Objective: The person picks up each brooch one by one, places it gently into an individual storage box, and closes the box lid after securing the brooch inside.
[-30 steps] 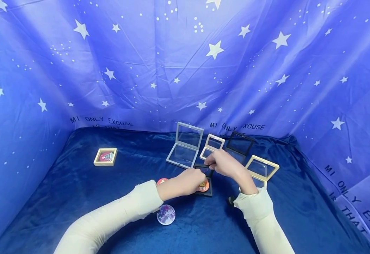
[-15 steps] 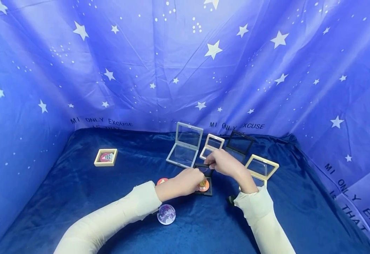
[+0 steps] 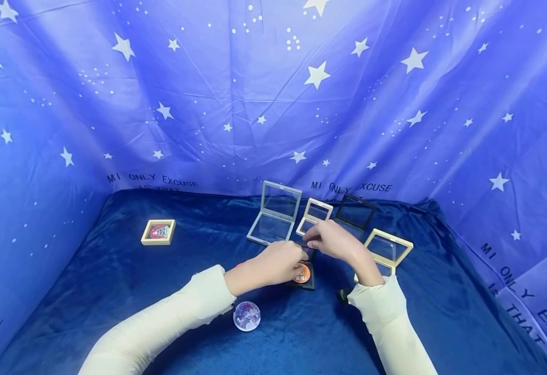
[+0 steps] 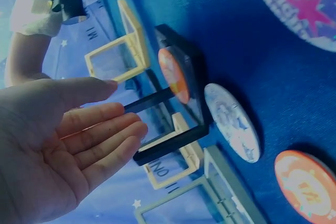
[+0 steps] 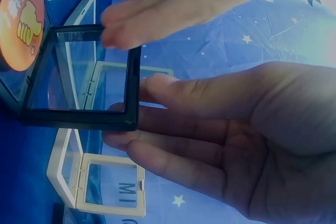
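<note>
Left hand (image 3: 278, 262) has shifted up from the orange badge (image 5: 23, 22) inside the black frame (image 3: 307, 286) to its lid (image 5: 81, 119), fingers loosely straight, empty. Whether the right hand (image 3: 334, 240) pinches that lid is unclear.

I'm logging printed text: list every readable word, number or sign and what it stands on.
"MI ONLY EXCUSE": starry backdrop, back; again right, partly cut off.
"IS THAT": backdrop, right side.
"SE": backdrop, left edge, word cut off.
Too blurred to read: lettering on purple badge, framed orange badge, loose orange badge.
No number is readable.
</note>
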The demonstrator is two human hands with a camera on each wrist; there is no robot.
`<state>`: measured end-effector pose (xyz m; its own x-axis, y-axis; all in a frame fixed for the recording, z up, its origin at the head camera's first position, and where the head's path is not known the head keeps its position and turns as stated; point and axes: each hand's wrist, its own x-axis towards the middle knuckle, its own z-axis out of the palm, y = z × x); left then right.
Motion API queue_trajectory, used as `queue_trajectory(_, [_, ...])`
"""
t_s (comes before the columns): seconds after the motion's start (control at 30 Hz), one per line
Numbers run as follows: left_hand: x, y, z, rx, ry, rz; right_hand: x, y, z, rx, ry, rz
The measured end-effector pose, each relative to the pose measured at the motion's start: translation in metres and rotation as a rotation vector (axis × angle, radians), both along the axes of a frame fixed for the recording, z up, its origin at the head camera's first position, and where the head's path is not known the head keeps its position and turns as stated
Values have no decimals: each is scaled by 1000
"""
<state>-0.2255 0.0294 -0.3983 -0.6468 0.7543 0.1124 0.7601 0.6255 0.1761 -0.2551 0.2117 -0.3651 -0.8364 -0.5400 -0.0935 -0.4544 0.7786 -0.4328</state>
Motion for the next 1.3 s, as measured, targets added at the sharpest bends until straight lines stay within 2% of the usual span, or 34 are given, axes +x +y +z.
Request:
queue_trajectory(0.13, [-1,-2,6,60,-17,39,0,1,2,-12,24,-16])
queue_trajectory(0.3, [-3,-7,14,186,-11,104,-1,3,4,-69,62,-42])
queue_trajectory(0.43, [-7,-12,18,277,-39,166,-4,5,4,-96,37,-54])
queue_trajectory(0.57, [-13,-16,19,355,-140,239,-6,8,2,-111,-35,-76])
queue_trajectory(0.7, [-20,-18,17,427,-274,326,-10,13,1,-132,-139,-90])
queue_trajectory(0.8, [-25,-19,15,444,-356,385,-14,16,0,-187,-273,-102])
queue_trajectory(0.9, [-28,-18,15,440,-459,413,-16,20,-4,-251,-418,-142])
queue_trajectory(1.0, [-32,-17,13,459,-574,444,-19,24,-7,-266,-519,-152])
queue_trajectory(1.13, [-37,-16,10,480,-695,498,-21,27,-11,-259,-603,-162])
queue_trajectory(1.3, [-38,-12,7,454,-757,545,-22,29,-19,-239,-653,-174])
